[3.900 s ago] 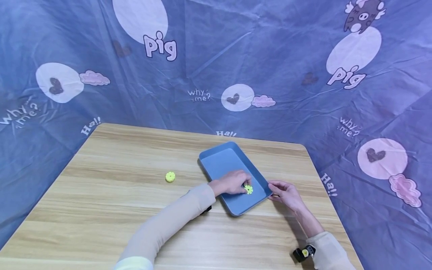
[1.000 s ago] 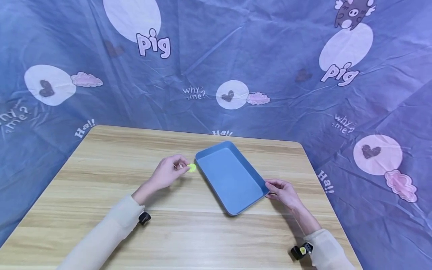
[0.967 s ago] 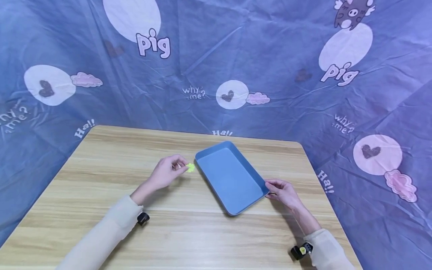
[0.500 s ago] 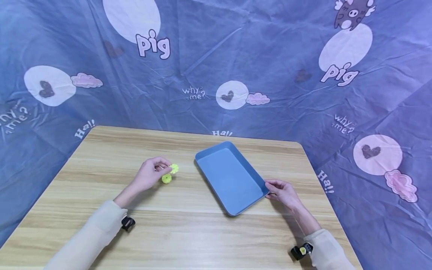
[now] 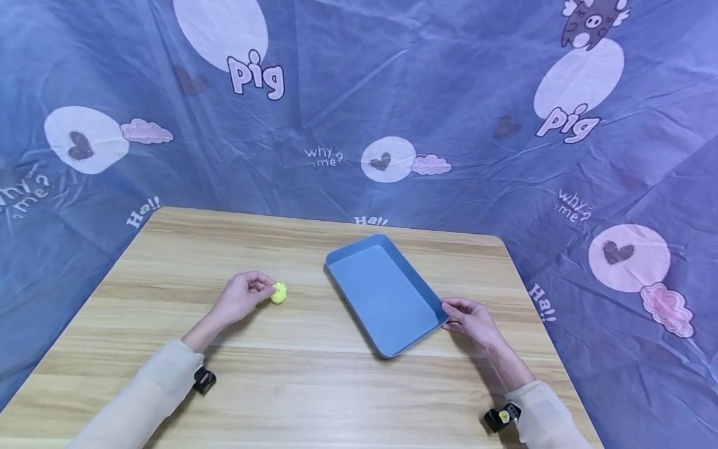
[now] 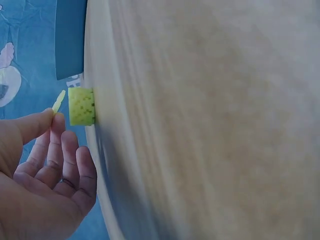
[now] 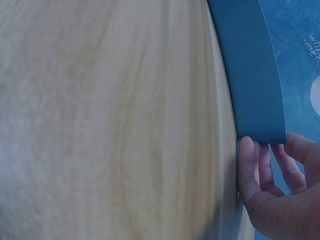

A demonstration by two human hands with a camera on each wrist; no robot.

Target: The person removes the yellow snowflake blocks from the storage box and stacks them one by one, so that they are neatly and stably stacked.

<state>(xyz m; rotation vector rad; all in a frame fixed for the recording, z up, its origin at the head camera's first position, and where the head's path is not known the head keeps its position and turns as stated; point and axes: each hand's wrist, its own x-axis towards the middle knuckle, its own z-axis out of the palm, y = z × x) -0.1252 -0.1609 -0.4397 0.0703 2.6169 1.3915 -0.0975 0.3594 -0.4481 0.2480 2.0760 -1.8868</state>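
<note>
Between thumb and index finger, my left hand (image 5: 238,299) pinches a thin yellow disc (image 6: 59,102) with a notched edge. A short stack of similar yellow notched discs (image 6: 81,107) stands on the table, right beside those fingertips. In the head view the held disc overlaps the stack (image 5: 278,294). The left wrist view shows the held disc tilted, close over the stack's top. At the right, my right hand (image 5: 473,323) holds the near right corner of a shallow blue tray (image 5: 387,299), thumb at the rim and fingers against the outer wall (image 7: 257,100).
The tray lies slantwise on a wood-grain table (image 5: 314,399), right of the stack. Behind the table and along its sides hangs a blue printed cloth (image 5: 336,81). Each wrist wears a small black camera (image 5: 204,380).
My left hand has picked the disc out of the tray and carried it left to the stack, lowering it over the last half second. My right hand keeps its hold on the tray's corner.
</note>
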